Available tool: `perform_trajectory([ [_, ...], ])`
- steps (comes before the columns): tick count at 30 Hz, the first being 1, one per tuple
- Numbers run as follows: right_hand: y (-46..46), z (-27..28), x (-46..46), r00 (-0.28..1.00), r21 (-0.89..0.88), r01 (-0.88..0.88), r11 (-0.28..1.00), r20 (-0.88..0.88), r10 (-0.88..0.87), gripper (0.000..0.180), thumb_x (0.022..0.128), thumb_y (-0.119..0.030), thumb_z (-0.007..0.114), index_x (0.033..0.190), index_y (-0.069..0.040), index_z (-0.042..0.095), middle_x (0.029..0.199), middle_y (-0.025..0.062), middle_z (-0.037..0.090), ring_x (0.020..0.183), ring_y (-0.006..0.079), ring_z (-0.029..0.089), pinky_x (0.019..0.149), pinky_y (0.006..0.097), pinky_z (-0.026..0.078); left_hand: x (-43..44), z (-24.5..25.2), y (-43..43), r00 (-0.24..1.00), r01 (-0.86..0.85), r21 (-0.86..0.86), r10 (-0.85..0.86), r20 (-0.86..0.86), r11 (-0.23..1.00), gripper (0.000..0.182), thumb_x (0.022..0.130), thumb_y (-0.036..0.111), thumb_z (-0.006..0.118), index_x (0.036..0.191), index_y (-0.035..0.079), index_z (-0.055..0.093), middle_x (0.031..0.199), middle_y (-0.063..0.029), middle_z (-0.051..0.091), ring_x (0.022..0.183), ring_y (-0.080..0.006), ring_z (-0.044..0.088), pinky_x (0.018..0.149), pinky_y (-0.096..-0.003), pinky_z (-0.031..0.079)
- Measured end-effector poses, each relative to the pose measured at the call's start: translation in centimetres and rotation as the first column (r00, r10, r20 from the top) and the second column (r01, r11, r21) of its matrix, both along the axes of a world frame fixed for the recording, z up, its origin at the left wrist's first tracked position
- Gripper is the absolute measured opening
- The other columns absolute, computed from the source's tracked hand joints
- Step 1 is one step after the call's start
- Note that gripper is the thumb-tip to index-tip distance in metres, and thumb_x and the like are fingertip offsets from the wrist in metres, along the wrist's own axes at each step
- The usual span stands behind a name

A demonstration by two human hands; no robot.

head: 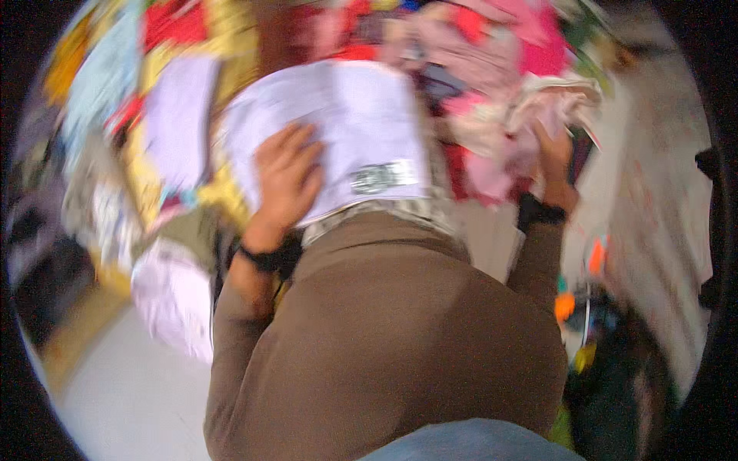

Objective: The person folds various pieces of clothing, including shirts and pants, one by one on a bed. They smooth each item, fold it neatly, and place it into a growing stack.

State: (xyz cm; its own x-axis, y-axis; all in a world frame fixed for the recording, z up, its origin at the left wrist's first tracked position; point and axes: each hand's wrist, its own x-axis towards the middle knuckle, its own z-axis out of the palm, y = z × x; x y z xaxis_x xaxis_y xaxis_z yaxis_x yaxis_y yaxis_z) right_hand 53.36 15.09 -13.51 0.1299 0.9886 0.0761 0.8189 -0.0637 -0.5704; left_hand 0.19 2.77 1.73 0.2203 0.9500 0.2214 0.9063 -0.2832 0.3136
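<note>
My left hand (289,173) rests flat, fingers a little apart, on a folded white cloth (375,121) in front of my body. A dark printed patch (380,176) marks that cloth's near right corner. Below its near edge shows a grey patterned fabric (444,196). Off to the right, my right hand (554,158) is at a crumpled pale pink cloth (556,98), its fingers partly hidden behind the fabric. Motion blur hides how firmly the fingers close on it. Each wrist wears a dark band.
Heaped clothes surround the white cloth, with pink garments (455,52) at the back right and yellow fabric (236,34) at the left. A folded lavender cloth (181,121) lies left of my left hand. A greyish stained sheet (651,201) spreads at the far right.
</note>
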Motion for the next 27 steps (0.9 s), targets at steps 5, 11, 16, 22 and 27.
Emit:
perform_trajectory([
  [5,2.8,3.0,-6.5,0.821,-0.331,0.156,0.931,-0.481,-0.308,0.058,0.092,-0.038,0.068,0.129,0.005,0.056,0.123,0.0178,0.061,0.106,0.0283,0.061,0.089,0.0396,0.05,-0.8,-1.1,-1.4,0.996,0.016,0.077,-0.023,0.087,0.997,0.028,0.077,0.02,0.069,0.103,0.009,0.068,0.133,-0.0105,0.06,0.131,-0.0293,0.051,0.104,-0.0504,0.038],
  [11,7.6,9.7,-3.8,0.581,-0.355,0.194,0.914,-0.709,-0.399,0.068,0.093,-0.045,0.066,0.133,0.009,0.051,0.126,0.0199,0.059,0.108,0.0338,0.061,0.093,0.0441,0.052,-0.1,-1.1,-2.0,0.996,-0.052,0.115,0.043,0.079,0.992,0.026,0.08,0.022,0.067,0.104,0.012,0.068,0.134,-0.0065,0.06,0.134,-0.0243,0.049,0.107,-0.049,0.034],
  [16,9.4,20.6,-5.9,0.56,-0.159,0.047,0.986,-0.813,-0.158,0.074,0.093,-0.045,0.066,0.139,0.009,0.047,0.132,0.0237,0.056,0.115,0.0362,0.06,0.097,0.0466,0.052,0.2,-1.4,-1.7,0.995,-0.045,0.171,0.028,0.099,0.984,0.024,0.078,0.023,0.066,0.099,0.012,0.07,0.129,-0.0048,0.064,0.132,-0.0227,0.05,0.106,-0.0485,0.034],
  [22,-2.7,29.7,-23.8,0.332,0.239,-0.854,0.462,-0.432,0.838,0.052,0.089,-0.02,0.07,0.132,0.005,0.055,0.128,0.0224,0.06,0.117,0.0342,0.058,0.098,0.0412,0.049,-1.3,0.0,-1.3,0.775,-0.011,-0.007,0.013,0.632,1.0,0.03,0.091,0.025,0.064,0.118,0.012,0.068,0.13,-0.0086,0.064,0.125,-0.0255,0.057,0.103,-0.0461,0.043],
  [27,-7.5,24.9,-31.4,-0.031,0.068,-0.997,-0.023,-0.114,0.993,0.074,0.079,-0.02,0.08,0.141,0.001,0.046,0.137,0.0251,0.053,0.128,0.0404,0.052,0.108,0.0423,0.043,-3.2,0.8,-4.2,-0.415,-0.098,-0.228,0.168,0.894,0.969,0.052,0.106,0.043,0.042,0.133,0.001,0.054,0.132,-0.0189,0.06,0.121,-0.0307,0.059,0.101,-0.0445,0.051],
])
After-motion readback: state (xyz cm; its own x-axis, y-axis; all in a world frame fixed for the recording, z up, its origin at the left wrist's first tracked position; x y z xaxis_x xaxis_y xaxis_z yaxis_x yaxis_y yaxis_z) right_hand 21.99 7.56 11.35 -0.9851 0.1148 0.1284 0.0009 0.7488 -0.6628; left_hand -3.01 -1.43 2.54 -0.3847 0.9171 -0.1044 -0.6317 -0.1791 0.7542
